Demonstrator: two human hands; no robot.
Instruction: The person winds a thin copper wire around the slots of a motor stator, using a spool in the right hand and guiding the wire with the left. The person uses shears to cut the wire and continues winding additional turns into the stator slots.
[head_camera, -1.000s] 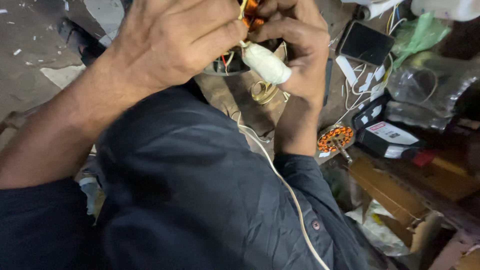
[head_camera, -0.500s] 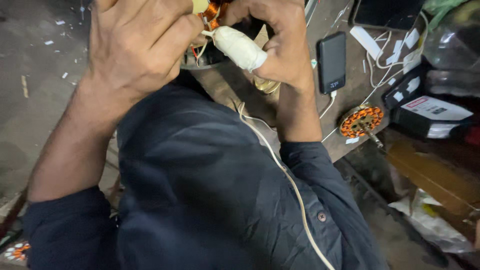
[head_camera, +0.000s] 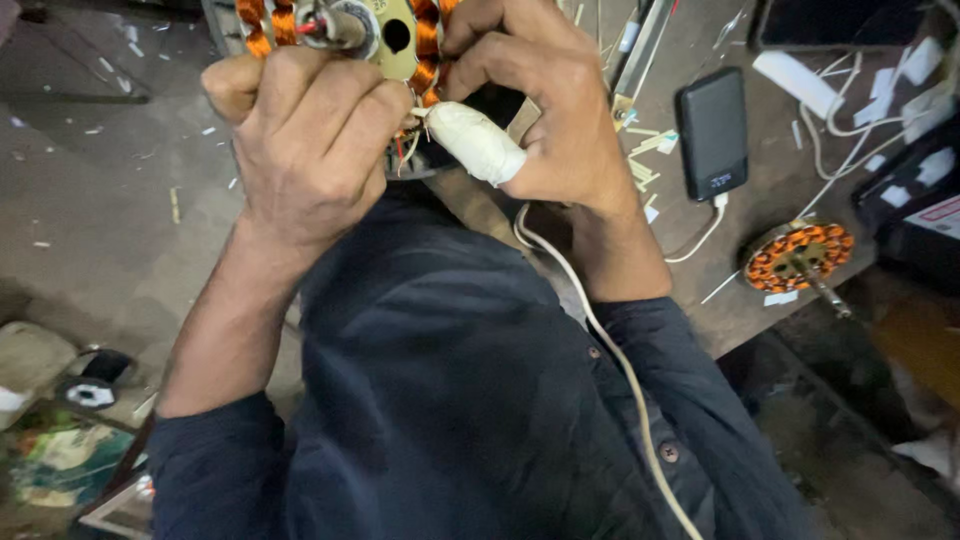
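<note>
At the bench's far edge, left hand (head_camera: 310, 150) and right hand (head_camera: 545, 110) both clench the copper-wound stator (head_camera: 400, 40); the bandaged thumb (head_camera: 480, 145) could snag and tear its thin leads.

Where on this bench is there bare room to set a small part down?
One bare patch of the brown wooden bench lies between the black power bank and the orange copper-wound stator. Further right, white cables and paper scraps crowd it.

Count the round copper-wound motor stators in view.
2. One copper-wound stator is gripped in both hands at the top; another copper-wound stator lies on the wooden bench at right. Others may be out of frame.
</note>
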